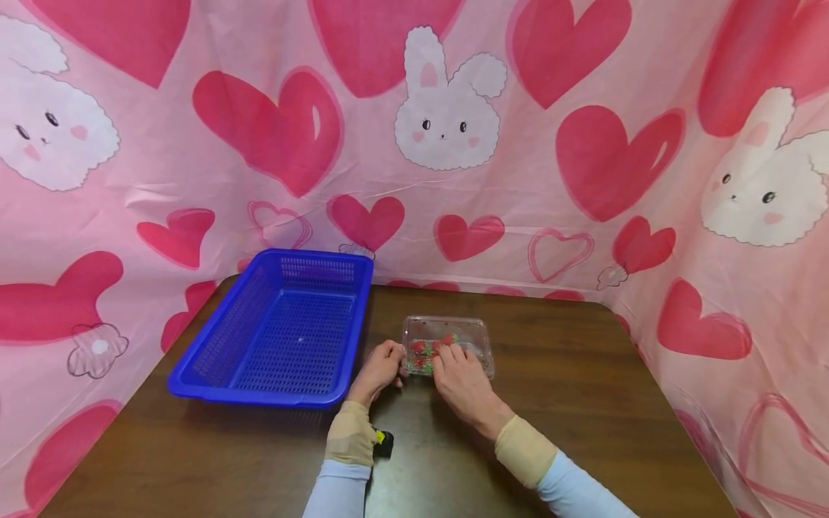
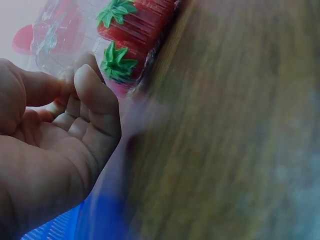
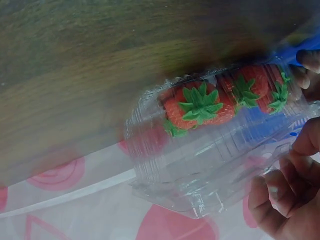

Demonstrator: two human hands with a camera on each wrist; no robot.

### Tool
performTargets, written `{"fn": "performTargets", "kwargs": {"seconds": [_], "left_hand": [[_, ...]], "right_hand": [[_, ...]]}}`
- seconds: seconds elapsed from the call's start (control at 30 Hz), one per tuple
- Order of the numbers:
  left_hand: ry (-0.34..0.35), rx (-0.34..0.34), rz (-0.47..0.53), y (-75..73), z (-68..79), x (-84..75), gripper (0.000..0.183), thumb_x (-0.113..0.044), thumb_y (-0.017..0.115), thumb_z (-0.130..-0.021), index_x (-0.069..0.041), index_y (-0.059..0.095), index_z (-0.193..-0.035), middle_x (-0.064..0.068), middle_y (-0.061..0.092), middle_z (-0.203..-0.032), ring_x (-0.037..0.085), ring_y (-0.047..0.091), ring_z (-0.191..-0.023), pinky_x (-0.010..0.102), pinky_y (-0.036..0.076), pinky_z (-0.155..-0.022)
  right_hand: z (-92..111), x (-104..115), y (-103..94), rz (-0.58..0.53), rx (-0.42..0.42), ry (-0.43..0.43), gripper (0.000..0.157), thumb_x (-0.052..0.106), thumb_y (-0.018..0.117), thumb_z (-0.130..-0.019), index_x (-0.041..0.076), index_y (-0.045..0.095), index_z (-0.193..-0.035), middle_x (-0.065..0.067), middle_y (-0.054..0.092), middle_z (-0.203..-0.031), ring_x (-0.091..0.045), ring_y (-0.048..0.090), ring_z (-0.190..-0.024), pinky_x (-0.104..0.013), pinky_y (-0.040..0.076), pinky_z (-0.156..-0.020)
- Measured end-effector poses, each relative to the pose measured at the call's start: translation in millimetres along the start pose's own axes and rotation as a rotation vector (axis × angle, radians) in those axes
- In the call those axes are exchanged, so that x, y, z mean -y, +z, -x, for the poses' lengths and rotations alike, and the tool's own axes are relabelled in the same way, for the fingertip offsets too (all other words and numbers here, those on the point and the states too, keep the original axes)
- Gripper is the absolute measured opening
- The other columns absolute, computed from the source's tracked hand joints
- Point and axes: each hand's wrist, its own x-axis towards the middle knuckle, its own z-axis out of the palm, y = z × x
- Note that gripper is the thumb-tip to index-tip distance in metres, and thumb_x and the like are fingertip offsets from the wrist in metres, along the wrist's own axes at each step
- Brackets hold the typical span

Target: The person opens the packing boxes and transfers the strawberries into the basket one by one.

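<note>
A clear plastic clamshell container (image 1: 481,332) sits on the table with several red strawberries (image 1: 424,348) with green leaf caps inside. At its left edge my left hand (image 1: 381,368) has curled fingers, pinching the rim; the left wrist view shows thumb and fingertips meeting at the clear plastic. My right hand (image 1: 463,381) reaches over the front of the container, hiding part of it. In the right wrist view, that hand's bent fingers and thumb pinch the plastic edge beside the strawberries (image 3: 200,107).
A large blue plastic basket (image 1: 352,345) with slotted walls and bottom stands left of the container, close to my left hand. The brown wooden table (image 1: 557,439) extends to the right and front. A pink cloth (image 1: 518,180) with hearts and rabbits hangs behind.
</note>
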Motion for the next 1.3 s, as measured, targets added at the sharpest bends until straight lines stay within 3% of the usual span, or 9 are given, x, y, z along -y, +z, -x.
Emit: {"fn": "performTargets", "kwargs": {"seconds": [0.23, 0.37, 0.5, 0.6, 0.67, 0.8, 0.93, 1.13, 1.3], "left_hand": [[-0.02, 0.007, 0.044, 2.9, 3.0, 0.9, 0.019, -0.01, 0.041, -0.104, 0.005, 0.051, -0.099, 0.008, 0.054, -0.081, 0.015, 0.058, -0.064, 0.024, 0.048, -0.048], [-0.023, 0.02, 0.072, 4.3, 3.7, 3.7, 0.019, -0.01, 0.039, -0.105, 0.005, 0.049, -0.099, 0.009, 0.054, -0.08, 0.015, 0.056, -0.065, 0.023, 0.047, -0.048], [-0.038, 0.031, 0.118, 6.5, 3.5, 7.4, 0.017, -0.009, 0.04, -0.104, 0.002, 0.049, -0.095, 0.006, 0.052, -0.079, 0.015, 0.054, -0.066, 0.022, 0.047, -0.049], [-0.031, 0.022, 0.138, 7.8, 3.6, 9.3, 0.016, -0.007, 0.041, -0.103, 0.001, 0.049, -0.093, 0.004, 0.05, -0.077, 0.014, 0.053, -0.065, 0.022, 0.047, -0.05], [-0.022, 0.015, 0.144, 8.5, 3.9, 9.9, 0.016, -0.007, 0.041, -0.103, 0.0, 0.049, -0.091, 0.004, 0.049, -0.077, 0.014, 0.053, -0.065, 0.022, 0.047, -0.05], [-0.027, 0.013, 0.144, 7.9, 3.6, 10.5, 0.017, -0.006, 0.041, -0.103, -0.001, 0.048, -0.088, 0.004, 0.049, -0.075, 0.014, 0.052, -0.064, 0.022, 0.047, -0.049], [-0.021, 0.014, 0.129, 5.1, 2.3, 8.5, 0.017, -0.005, 0.041, -0.102, -0.001, 0.047, -0.087, 0.004, 0.048, -0.073, 0.014, 0.051, -0.063, 0.023, 0.048, -0.05], [-0.021, 0.005, 0.088, 2.4, 2.8, 4.4, 0.017, -0.007, 0.041, -0.103, 0.001, 0.048, -0.09, 0.005, 0.05, -0.074, 0.016, 0.052, -0.063, 0.024, 0.049, -0.051], [-0.019, 0.018, 0.075, 3.7, 4.0, 2.1, 0.016, -0.007, 0.041, -0.103, 0.002, 0.048, -0.092, 0.006, 0.05, -0.075, 0.017, 0.053, -0.064, 0.025, 0.049, -0.052]], "right_hand": [[0.5, 0.0, 3.2, -0.048, -0.048, 0.018, 0.011, 0.01, 0.067, -0.084, 0.003, 0.059, -0.086, -0.01, 0.059, -0.089, -0.026, 0.05, -0.078, -0.035, 0.046, -0.061], [0.6, -0.4, 6.0, -0.092, -0.086, 0.031, 0.005, 0.007, 0.055, -0.088, 0.003, 0.057, -0.086, -0.009, 0.057, -0.088, -0.025, 0.051, -0.078, -0.035, 0.046, -0.062], [0.9, 0.1, 8.4, -0.16, -0.123, 0.049, 0.022, 0.008, 0.037, -0.094, 0.002, 0.056, -0.085, -0.009, 0.056, -0.087, -0.026, 0.051, -0.079, -0.036, 0.045, -0.062], [1.4, 0.6, 9.9, -0.191, -0.136, 0.06, 0.028, 0.008, 0.031, -0.096, 0.002, 0.056, -0.086, -0.009, 0.055, -0.087, -0.026, 0.051, -0.08, -0.037, 0.045, -0.064], [1.7, 0.3, 10.8, -0.19, -0.139, 0.059, 0.024, 0.008, 0.035, -0.095, 0.002, 0.057, -0.087, -0.009, 0.055, -0.087, -0.026, 0.052, -0.08, -0.037, 0.046, -0.066], [-1.6, -4.7, 7.8, -0.185, -0.178, 0.06, 0.004, 0.004, 0.059, -0.083, 0.001, 0.057, -0.085, -0.009, 0.054, -0.084, -0.025, 0.05, -0.077, -0.035, 0.046, -0.064], [-14.5, -14.5, -2.1, -0.186, -0.183, 0.087, 0.02, 0.005, 0.075, -0.077, -0.001, 0.057, -0.085, -0.011, 0.053, -0.083, -0.025, 0.048, -0.075, -0.034, 0.049, -0.065], [-24.0, -21.1, -9.3, -0.137, -0.135, 0.02, 0.027, 0.01, 0.08, -0.076, 0.0, 0.059, -0.088, -0.01, 0.053, -0.082, -0.023, 0.047, -0.074, -0.03, 0.052, -0.065], [-27.4, -28.6, -13.1, -0.101, -0.145, 0.033, 0.022, 0.01, 0.077, -0.078, 0.001, 0.06, -0.088, -0.012, 0.058, -0.085, -0.025, 0.05, -0.076, -0.032, 0.054, -0.066]]}}
